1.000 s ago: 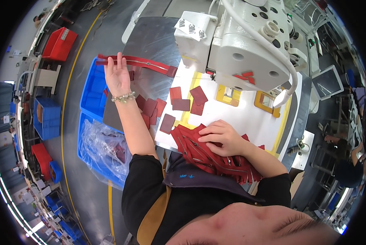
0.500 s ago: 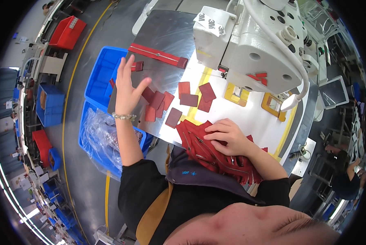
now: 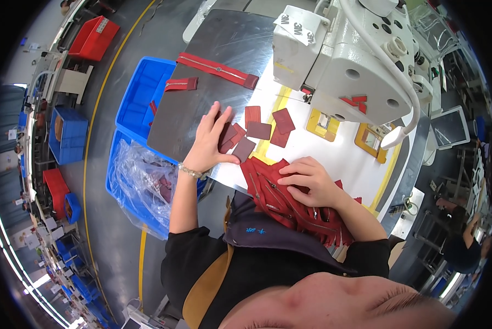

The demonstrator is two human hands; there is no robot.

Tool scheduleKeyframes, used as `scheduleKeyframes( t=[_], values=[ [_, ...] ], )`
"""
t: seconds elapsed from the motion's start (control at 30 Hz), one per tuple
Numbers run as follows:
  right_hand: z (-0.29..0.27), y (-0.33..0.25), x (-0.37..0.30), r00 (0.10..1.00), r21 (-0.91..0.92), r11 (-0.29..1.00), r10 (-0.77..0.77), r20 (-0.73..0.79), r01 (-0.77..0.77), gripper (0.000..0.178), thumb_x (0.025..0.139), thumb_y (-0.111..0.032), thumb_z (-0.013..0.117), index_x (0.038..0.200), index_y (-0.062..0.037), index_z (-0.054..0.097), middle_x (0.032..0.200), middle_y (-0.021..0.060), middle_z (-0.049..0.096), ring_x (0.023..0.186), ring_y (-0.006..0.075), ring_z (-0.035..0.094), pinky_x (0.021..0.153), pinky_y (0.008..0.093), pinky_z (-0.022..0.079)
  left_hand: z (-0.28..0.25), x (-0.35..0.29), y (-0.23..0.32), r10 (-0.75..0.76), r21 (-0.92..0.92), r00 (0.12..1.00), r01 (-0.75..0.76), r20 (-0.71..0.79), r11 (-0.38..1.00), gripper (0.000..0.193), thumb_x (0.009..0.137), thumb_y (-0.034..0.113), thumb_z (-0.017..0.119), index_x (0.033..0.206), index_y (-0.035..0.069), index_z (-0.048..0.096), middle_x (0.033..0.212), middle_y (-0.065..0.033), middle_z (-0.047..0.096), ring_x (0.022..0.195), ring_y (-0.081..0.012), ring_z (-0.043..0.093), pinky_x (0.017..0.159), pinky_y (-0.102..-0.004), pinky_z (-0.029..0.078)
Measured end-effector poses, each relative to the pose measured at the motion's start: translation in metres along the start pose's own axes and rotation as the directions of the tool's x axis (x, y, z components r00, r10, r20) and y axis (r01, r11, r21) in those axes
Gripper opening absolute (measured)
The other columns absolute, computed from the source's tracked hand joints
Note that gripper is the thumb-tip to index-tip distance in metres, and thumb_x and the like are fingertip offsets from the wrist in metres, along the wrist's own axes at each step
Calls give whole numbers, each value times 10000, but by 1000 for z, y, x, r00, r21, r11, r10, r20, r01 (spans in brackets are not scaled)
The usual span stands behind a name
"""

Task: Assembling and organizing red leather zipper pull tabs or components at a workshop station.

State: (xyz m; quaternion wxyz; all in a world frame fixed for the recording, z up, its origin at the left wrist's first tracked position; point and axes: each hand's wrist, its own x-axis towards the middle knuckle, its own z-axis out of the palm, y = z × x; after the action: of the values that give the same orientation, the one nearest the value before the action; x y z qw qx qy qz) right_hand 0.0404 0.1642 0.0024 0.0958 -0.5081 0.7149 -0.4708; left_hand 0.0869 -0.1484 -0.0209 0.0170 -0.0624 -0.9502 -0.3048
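Observation:
My left hand (image 3: 208,141) lies flat with fingers and thumb spread, its inner edge against several dark red rectangular patches (image 3: 243,149). Part of those patches is hidden under the palm. Other red patches (image 3: 258,130) lie loose and overlapping just to the right, on the white work surface. My right hand (image 3: 310,181) rests on a heap of red zippers (image 3: 265,189) at the table's near edge, fingers loosely bent and slightly apart. Farther back, a long red zipper (image 3: 218,69) and a shorter red zipper (image 3: 181,84) lie flat on the grey metal tabletop (image 3: 224,38).
A large white sewing machine (image 3: 339,66) stands at the back right, with two yellow frames (image 3: 323,125) below it. Left of the table are blue bins (image 3: 139,93), one holding clear plastic bagging (image 3: 139,178). A person (image 3: 460,241) sits at the far right.
My left hand has come down and to the right, from above the table's left side onto the patches, which are now gathered closer together. My right hand stays on the zippers.

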Motion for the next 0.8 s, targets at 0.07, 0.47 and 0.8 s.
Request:
scheduleKeyframes(
  t=[0.07,0.47,0.8],
  values=[
    [0,1,-1,1000,2,1000,1,2,-1,224,708,-43,689,924,-105,695,1027,38,650,928,228,607,835,359,470,4,7,6,45,-24,999,-45,-20,999,1121,539,593,779,1463,146,329,1512,-231,236,1370,-404,282,1125,-512,217],
    [0,0,-1,1000,31,999,-19,16,19,278,687,-8,669,950,-98,691,1048,53,650,932,247,605,840,370,466,22,34,21,150,-86,988,-153,-41,985,889,628,443,796,1388,128,460,1477,-158,355,1307,-355,402,1114,-477,271],
    [-3,0,-2,994,10,1000,17,-108,-16,136,727,-31,688,854,-76,672,942,40,661,866,221,615,785,349,465,14,25,55,361,-94,929,-368,-83,925,844,622,542,761,1308,103,539,1396,-136,460,1273,-305,452,1067,-454,325]
  ],
)
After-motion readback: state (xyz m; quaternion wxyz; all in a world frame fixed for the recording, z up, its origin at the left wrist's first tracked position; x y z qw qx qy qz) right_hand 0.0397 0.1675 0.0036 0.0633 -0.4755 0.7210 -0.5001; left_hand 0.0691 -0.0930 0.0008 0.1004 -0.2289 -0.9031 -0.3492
